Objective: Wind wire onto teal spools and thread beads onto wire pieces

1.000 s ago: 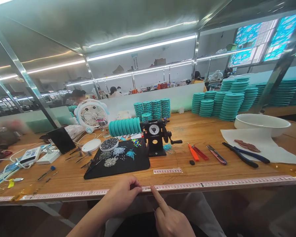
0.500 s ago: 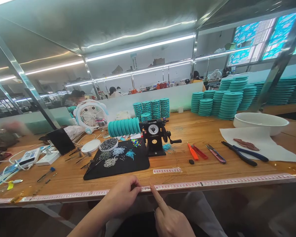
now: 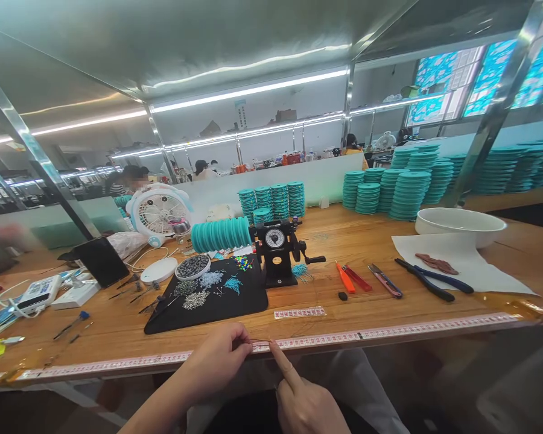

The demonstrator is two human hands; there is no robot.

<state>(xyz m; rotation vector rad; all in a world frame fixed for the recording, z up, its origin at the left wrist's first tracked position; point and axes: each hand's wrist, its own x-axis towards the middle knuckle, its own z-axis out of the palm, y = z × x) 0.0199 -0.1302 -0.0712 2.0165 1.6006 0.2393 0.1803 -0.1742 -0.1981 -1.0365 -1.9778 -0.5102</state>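
Note:
My left hand (image 3: 221,355) is at the front edge of the table, thumb and forefinger pinched on a thin brownish line (image 3: 259,341). That line, perhaps thread or wire, spans the short gap to my right hand (image 3: 305,401). There the index finger is stretched out, its tip touching the line over the pink-and-white measuring tape (image 3: 389,333) along the edge; the other fingers are curled and partly hidden. A short piece of tape (image 3: 300,313) lies just beyond. Behind it stands a black hand-crank winder (image 3: 278,256) carrying a row of teal spools (image 3: 221,234).
A black mat (image 3: 248,298) bears beads and small metal parts beside a bowl of dark beads (image 3: 193,266). Orange-handled tool (image 3: 344,278), snips (image 3: 384,281) and pliers (image 3: 423,279) lie rightward. Stacked teal spools (image 3: 409,196), a white bowl (image 3: 461,226), a fan (image 3: 160,212) and phone (image 3: 100,260) stand around.
The view has turned slightly right, so the scene sits a little further left. Both hands keep nearly the same pose at the tape, with the line still between them.

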